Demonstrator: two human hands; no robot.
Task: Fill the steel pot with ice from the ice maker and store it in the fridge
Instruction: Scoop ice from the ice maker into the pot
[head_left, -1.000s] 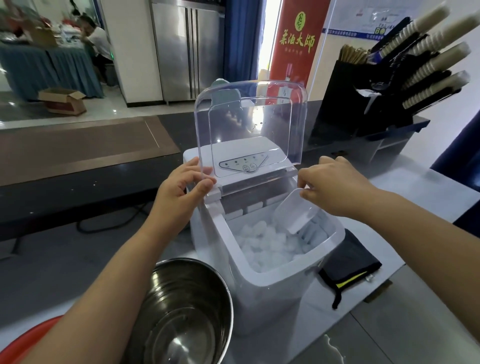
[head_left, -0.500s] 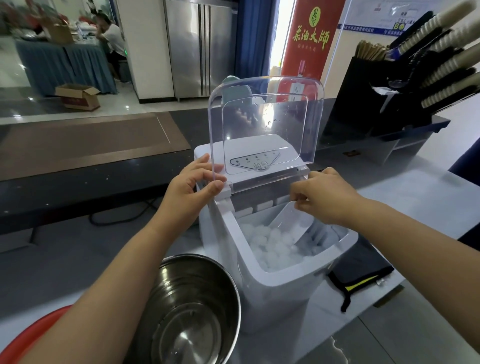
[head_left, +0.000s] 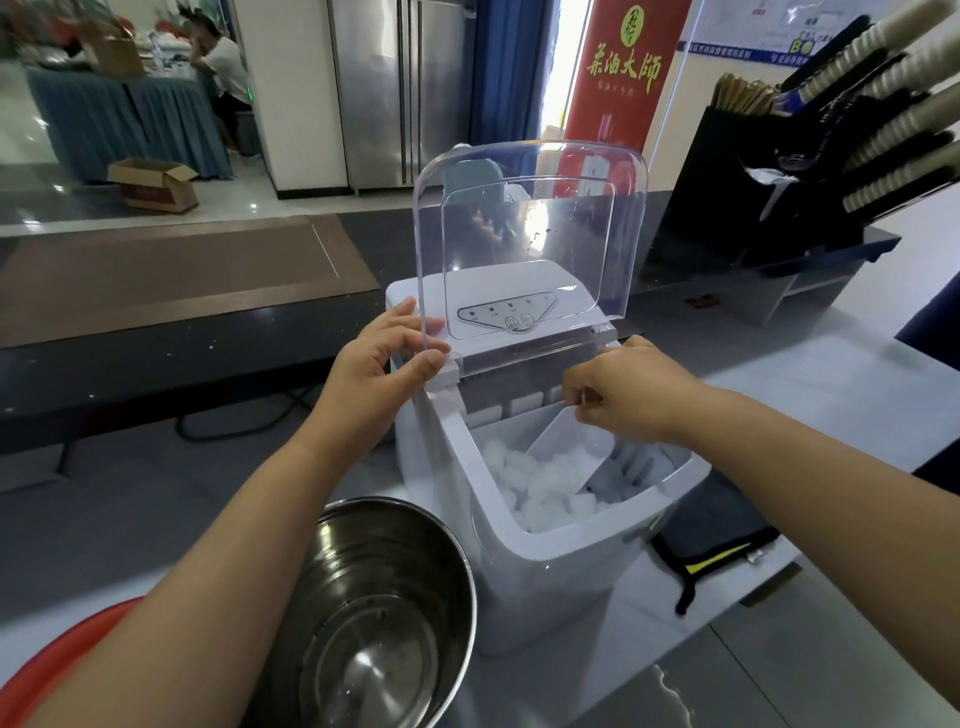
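steel pot (head_left: 384, 613): empty, upright, beside ice maker (head_left: 550, 561) | lid (head_left: 530, 234) raised | ice (head_left: 540, 488) inside

A white ice maker (head_left: 561, 577) sits on the counter (head_left: 831, 415) with its clear lid (head_left: 530, 234) raised upright, and the left hand (head_left: 374, 374) grips the lid's lower left edge. The right hand (head_left: 628, 395) pinches the top edge of a white scoop (head_left: 571, 452), which tilts down into the ice (head_left: 524, 483) inside. A steel pot (head_left: 332, 582) stands just beside the ice maker's front left.

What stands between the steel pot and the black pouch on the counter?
The white ice maker, lid raised, separates the steel pot from the black pouch, per the head view.
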